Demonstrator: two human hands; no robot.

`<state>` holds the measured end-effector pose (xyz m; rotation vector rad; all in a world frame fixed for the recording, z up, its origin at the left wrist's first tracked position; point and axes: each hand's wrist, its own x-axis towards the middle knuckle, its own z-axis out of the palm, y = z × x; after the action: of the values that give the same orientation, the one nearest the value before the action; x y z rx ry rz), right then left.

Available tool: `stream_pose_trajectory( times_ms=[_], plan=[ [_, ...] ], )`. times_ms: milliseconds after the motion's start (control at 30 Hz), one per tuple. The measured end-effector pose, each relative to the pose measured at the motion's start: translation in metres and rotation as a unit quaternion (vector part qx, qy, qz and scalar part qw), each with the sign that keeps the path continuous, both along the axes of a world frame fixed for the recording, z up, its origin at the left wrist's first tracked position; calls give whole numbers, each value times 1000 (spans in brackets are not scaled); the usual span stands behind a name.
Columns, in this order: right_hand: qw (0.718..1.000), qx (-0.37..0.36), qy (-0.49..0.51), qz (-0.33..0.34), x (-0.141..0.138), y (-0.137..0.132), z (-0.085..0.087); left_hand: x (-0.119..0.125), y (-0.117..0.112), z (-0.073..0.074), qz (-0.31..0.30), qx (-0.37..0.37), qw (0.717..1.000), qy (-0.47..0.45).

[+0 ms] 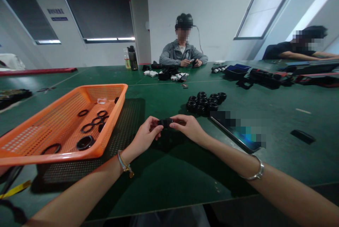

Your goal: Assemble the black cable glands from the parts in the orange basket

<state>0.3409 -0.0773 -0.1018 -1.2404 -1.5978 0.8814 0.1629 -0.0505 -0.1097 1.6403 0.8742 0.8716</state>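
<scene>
Between my two hands, above the green table, is a small black cylindrical part (166,123). My left hand (148,131) pinches its left end with thumb and fingers. On its right end, the thumb and fingers of my right hand (189,128) are closed. The fingertips hide both ends, so I cannot tell if it is one piece or two. Just beyond my right hand stands a cluster of several glossy black round parts (202,102). To the left of my left hand, an orange plastic basket (106,142) holds several black rings (87,128) and a thicker black ring (85,143).
A phone (235,133) lies right of my right hand, with a small black piece (303,136) farther right. Across the green table (159,94) sits a person (182,52) handling a small part. Another person (296,48) is at far right. Bottles (132,58) stand at the back.
</scene>
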Motion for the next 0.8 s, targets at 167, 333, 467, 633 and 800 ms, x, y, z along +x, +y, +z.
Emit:
stream_pose_trajectory(
  times_ms=[167, 333, 467, 633, 800],
  plan=[
    [1000, 2, 18, -6, -1, 0, -3, 1, -1, -1, -4, -8, 1000, 6],
    [999, -1, 35, 18, 1, 2, -5, 1, 1, -1, -5, -23, 1000, 5],
    [998, 16, 25, 47, 5, 3, -5, -1, 4, -3, -8, -25, 1000, -12],
    [998, 48, 6, 31, 6, 2, -5, -3, 4, -1, -19, -32, 999, -10],
    [998, 46, 22, 25, 3, 0, -4, -3, 2, 1, -24, -22, 999, -9]
  ],
)
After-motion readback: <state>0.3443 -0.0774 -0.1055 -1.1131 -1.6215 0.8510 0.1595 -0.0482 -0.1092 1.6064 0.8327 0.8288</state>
